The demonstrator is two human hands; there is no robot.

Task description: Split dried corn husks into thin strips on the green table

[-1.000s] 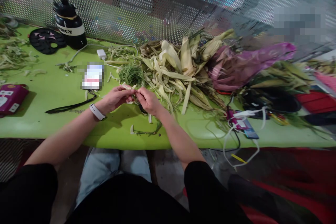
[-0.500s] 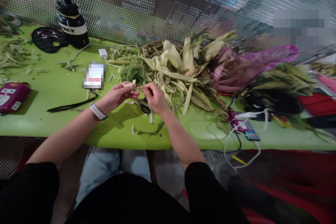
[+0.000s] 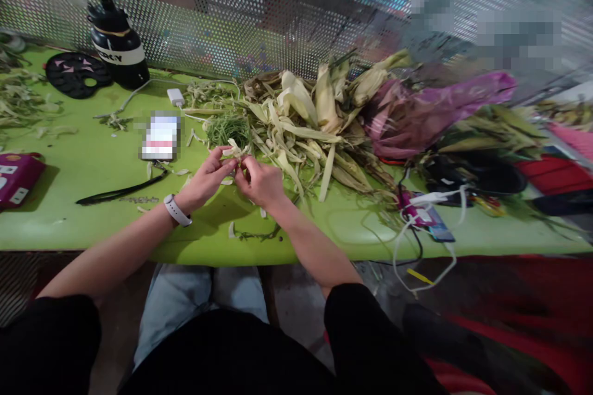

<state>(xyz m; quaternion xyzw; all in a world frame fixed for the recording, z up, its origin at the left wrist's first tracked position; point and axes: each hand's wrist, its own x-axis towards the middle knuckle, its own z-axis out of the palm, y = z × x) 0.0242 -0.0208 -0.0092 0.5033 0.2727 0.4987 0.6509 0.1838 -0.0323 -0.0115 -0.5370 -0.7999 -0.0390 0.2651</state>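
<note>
Between my two hands is a small bunch of pale corn husk strips (image 3: 237, 149), fanned out at the top like petals. My left hand (image 3: 210, 178) pinches it from the left, fingers closed. From the right, my right hand (image 3: 263, 184) grips its base with thumb and fingertips; the fingers partly hide what lies between them. Just behind the hands sits a bundle of thin green strands (image 3: 228, 129). A large heap of dried corn husks (image 3: 296, 120) spreads to the right of it. Below the hands lies a thin green sprig (image 3: 254, 236) with a pale husk piece at its end.
A phone (image 3: 160, 137) and a black strap (image 3: 125, 190) lie left of my hands. Farther left are a black bottle (image 3: 119, 52), a black palette-shaped tray (image 3: 76, 76) and a purple power socket box (image 3: 18, 179). To the right are a pink plastic bag (image 3: 407, 117) and white cables (image 3: 403, 247).
My right hand has moved left, up against my left hand, and the gap between them has closed. The pale husk strips now fan out above the fingers. The view has shifted slightly.
</note>
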